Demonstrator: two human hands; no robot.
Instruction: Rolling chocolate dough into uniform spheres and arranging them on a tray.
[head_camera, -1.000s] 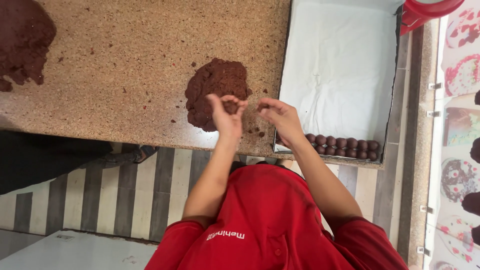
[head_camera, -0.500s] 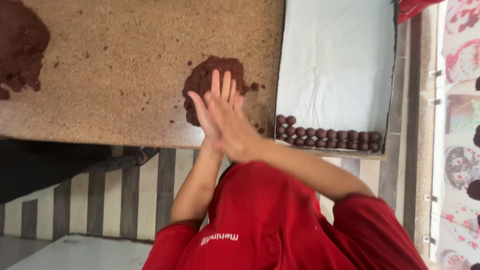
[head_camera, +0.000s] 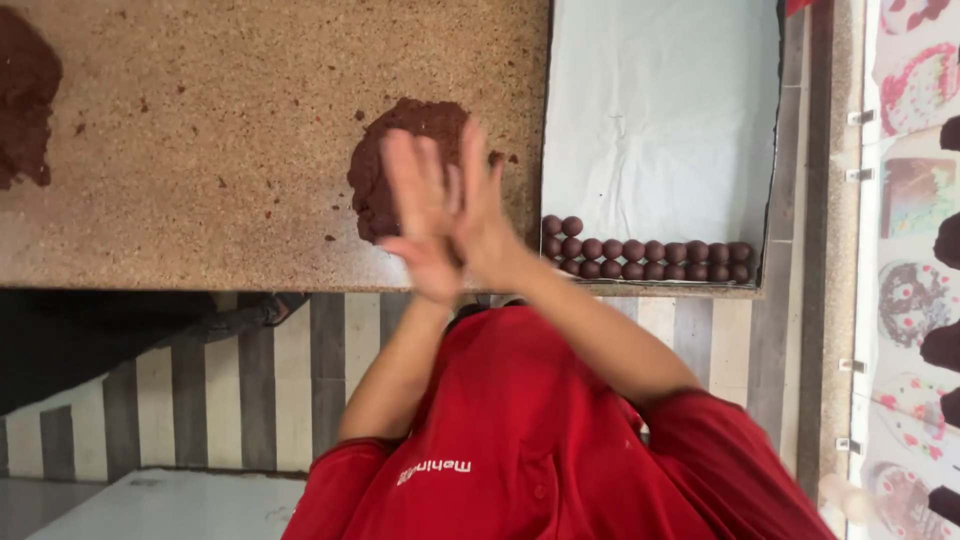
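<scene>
The worktop (head_camera: 200, 150) has lots of open room on the left between two brown dough piles (head_camera: 400, 150), while on the right the tray (head_camera: 660, 110) is blocked only along its near edge by little balls (head_camera: 650, 258).

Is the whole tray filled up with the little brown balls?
No, the brown balls sit only along one edge of the tray, and the rest of its pale lining is bare.
</scene>
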